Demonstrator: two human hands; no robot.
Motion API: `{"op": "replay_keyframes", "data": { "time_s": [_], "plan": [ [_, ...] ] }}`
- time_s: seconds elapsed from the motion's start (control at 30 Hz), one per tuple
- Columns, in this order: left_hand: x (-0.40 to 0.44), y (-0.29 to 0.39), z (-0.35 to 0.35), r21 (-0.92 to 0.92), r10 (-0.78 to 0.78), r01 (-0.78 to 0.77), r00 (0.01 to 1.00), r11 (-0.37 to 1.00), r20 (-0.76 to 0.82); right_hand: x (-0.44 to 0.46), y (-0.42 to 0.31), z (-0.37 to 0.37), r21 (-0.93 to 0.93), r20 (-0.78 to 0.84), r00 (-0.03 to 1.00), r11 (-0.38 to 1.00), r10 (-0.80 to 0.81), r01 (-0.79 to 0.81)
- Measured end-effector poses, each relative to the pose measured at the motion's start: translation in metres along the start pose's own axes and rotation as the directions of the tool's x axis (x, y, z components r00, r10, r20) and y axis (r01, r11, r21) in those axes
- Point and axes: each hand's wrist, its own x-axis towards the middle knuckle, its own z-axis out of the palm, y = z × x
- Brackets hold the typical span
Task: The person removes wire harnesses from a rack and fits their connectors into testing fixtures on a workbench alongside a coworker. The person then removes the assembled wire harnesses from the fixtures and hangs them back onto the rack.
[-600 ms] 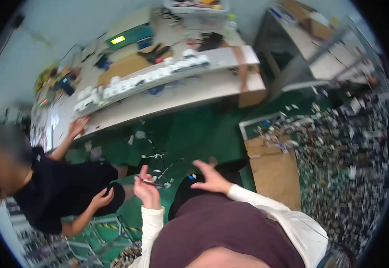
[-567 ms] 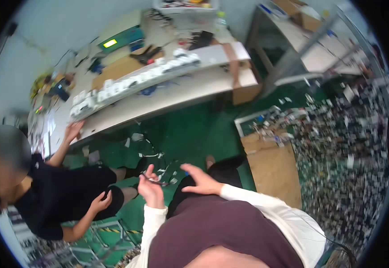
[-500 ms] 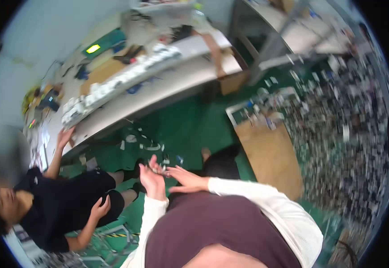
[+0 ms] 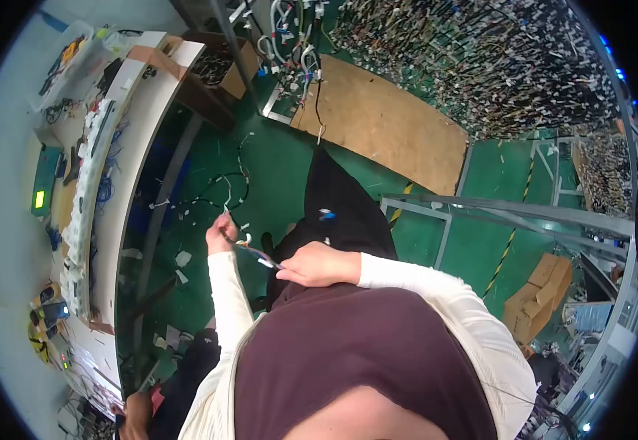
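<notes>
A wire harness (image 4: 257, 254) with white connectors stretches between my two hands in front of my body. My left hand (image 4: 221, 233) is closed on it, and its thin branches (image 4: 240, 176) spread out beyond the fingers over the green floor. My right hand (image 4: 319, 264) is closed round the harness's other part, near the dark trousers. A small blue connector (image 4: 326, 215) shows against the dark cloth.
On the left stands a workbench (image 4: 137, 125) with a row of white fixtures (image 4: 83, 213). Masses of hanging harnesses (image 4: 473, 66) fill the upper right above a wooden board (image 4: 385, 117). A metal frame (image 4: 510, 208), cardboard box (image 4: 539, 297) and a person's arm (image 4: 137, 416) also show.
The view has swung right, so the bench now stands at the left and the other person is mostly out of view. My right hand, open earlier, has closed on the harness.
</notes>
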Motion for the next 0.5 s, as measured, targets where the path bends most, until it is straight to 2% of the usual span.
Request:
{"op": "replay_keyframes", "data": {
  "time_s": [0.03, 0.07, 0.1, 0.13, 0.17, 0.2, 0.23, 0.27, 0.3, 0.33, 0.37, 0.4, 0.43, 0.5],
  "plan": [
    [0.007, -0.021, 0.002, 0.053, 0.206, -0.206, 0.979, 0.977, 0.003, -0.007, 0.011, 0.000, 0.038, -0.063, 0.995, 0.997, 0.076, -0.074],
    [-0.055, -0.073, 0.031, 0.056, 0.197, -0.197, 0.980, 0.979, 0.000, -0.016, 0.034, -0.004, 0.212, -0.237, 0.968, 0.977, 0.084, -0.033],
    [-0.083, -0.117, 0.120, 0.262, 0.091, -0.108, 0.993, 0.959, 0.073, -0.018, 0.074, -0.017, 0.317, -0.323, 0.932, 0.947, 0.165, -0.058],
    [-0.102, -0.132, 0.152, 0.465, 0.225, -0.185, 0.974, 0.866, -0.030, -0.035, 0.104, 0.003, 0.322, -0.318, 0.934, 0.945, 0.165, -0.057],
    [-0.123, -0.143, 0.170, 0.473, 0.276, -0.267, 0.960, 0.839, 0.052, -0.058, 0.142, 0.026, 0.111, -0.479, 0.733, 0.861, 0.483, -0.496],
    [-0.150, -0.164, 0.198, 0.305, 0.309, -0.330, 0.944, 0.893, 0.118, -0.080, 0.188, 0.051, -0.010, -0.685, 0.400, 0.542, 0.609, -0.840],
    [-0.182, -0.191, 0.228, 0.137, 0.345, -0.370, 0.922, 0.919, 0.176, -0.112, 0.240, 0.107, -0.249, -0.465, 0.531, 0.471, 0.709, -0.846],
    [-0.209, -0.214, 0.252, 0.247, 0.371, -0.438, 0.887, 0.864, 0.274, -0.133, 0.321, 0.173, -0.147, -0.103, 0.599, 0.583, 0.794, -0.799],
    [-0.232, -0.237, 0.272, 0.349, 0.375, -0.499, 0.852, 0.793, 0.364, -0.132, 0.272, 0.139, -0.144, -0.126, 0.471, 0.454, 0.873, -0.879],
    [-0.252, -0.260, 0.290, 0.380, 0.353, -0.535, 0.819, 0.755, 0.452, -0.134, 0.282, 0.135, -0.154, -0.102, 0.747, 0.731, 0.657, -0.665],
    [-0.268, -0.282, 0.306, 0.398, 0.321, -0.570, 0.780, 0.719, 0.537, -0.138, 0.295, 0.132, -0.162, -0.082, 0.929, 0.915, 0.361, -0.370],
    [-0.281, -0.300, 0.318, 0.422, 0.339, -0.638, 0.732, 0.644, 0.591, -0.128, 0.262, 0.104, 0.195, 0.014, 0.918, 0.900, 0.396, -0.390],
    [-0.293, -0.321, 0.328, 0.432, 0.416, -0.718, 0.679, 0.545, 0.604, -0.115, 0.189, 0.054, 0.524, 0.111, 0.916, 0.760, 0.387, -0.384],
    [-0.309, -0.343, 0.336, 0.390, 0.423, -0.846, 0.522, 0.363, 0.740, -0.121, 0.070, -0.027, 0.526, 0.288, 0.952, 0.813, 0.104, -0.248]
  ]
}}
